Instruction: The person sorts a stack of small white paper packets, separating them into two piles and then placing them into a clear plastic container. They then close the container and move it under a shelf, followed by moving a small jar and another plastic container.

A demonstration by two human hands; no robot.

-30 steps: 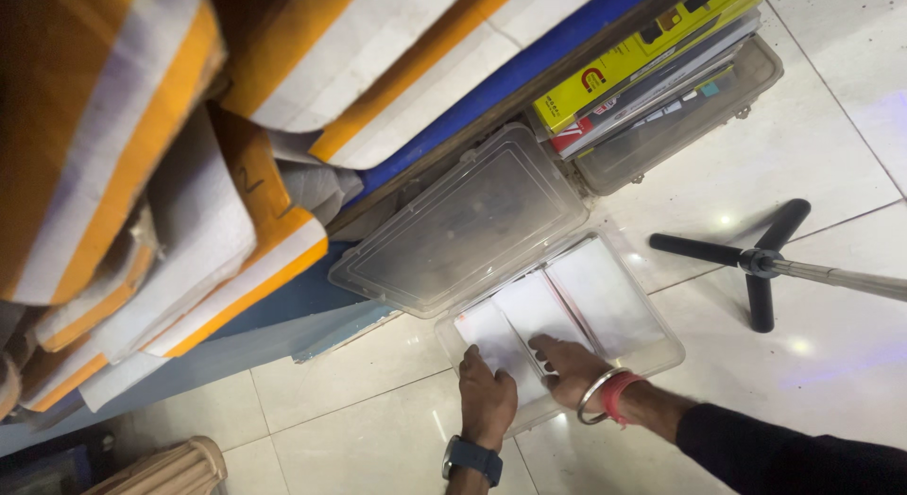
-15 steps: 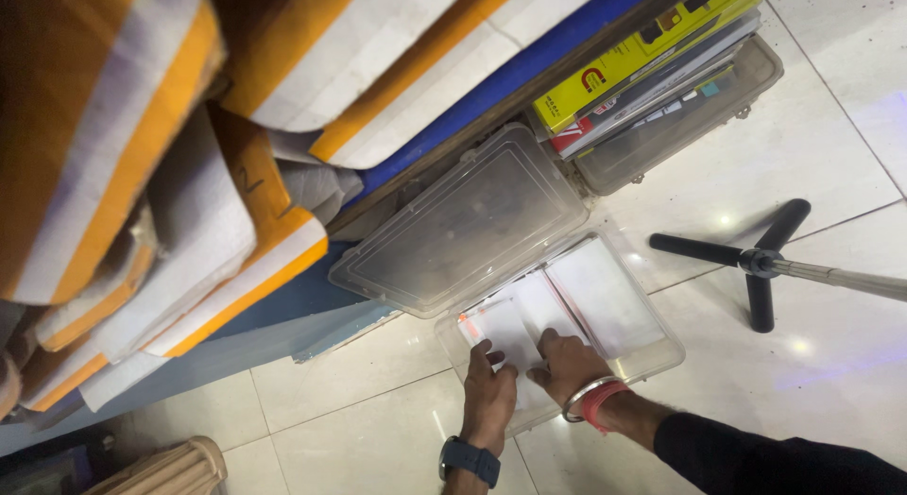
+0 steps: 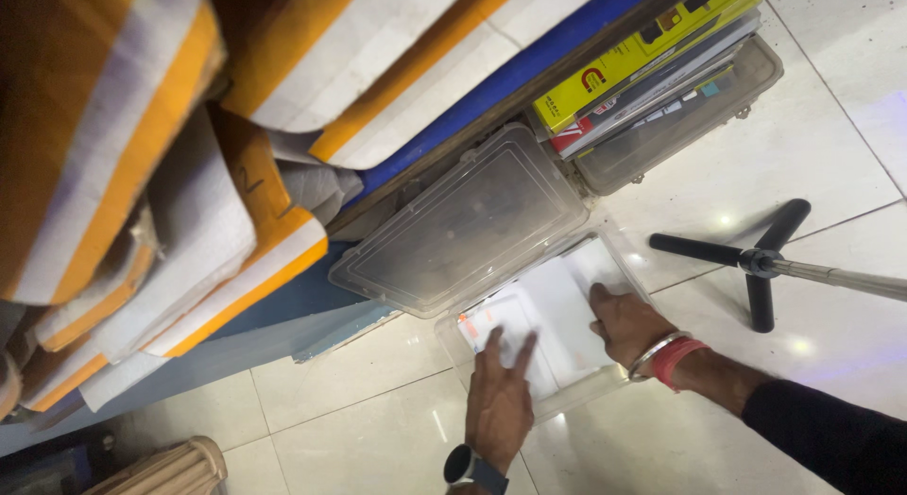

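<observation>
A clear plastic box (image 3: 619,261) lies open on the tiled floor, its lid (image 3: 463,226) tilted back against a stack of folded cloth. White papers (image 3: 557,311) fill the box. My left hand (image 3: 499,391), with a dark watch on the wrist, rests flat on the papers at the near left, fingers spread. Over the papers at the box's right side lies my right hand (image 3: 628,325), a metal bangle and a red band on its wrist. Neither hand grips anything that I can see.
Folded orange, white and grey cloth (image 3: 189,155) is piled at the left and top. A second clear box (image 3: 680,127) under yellow and white packages (image 3: 642,51) sits at the upper right. A black tripod base (image 3: 761,261) stands on the floor at the right. A woven object (image 3: 165,467) is at the bottom left.
Both hands have moved further up into the box, onto the papers. My right hand has shifted to the right side, and the left hand's fingers have spread.
</observation>
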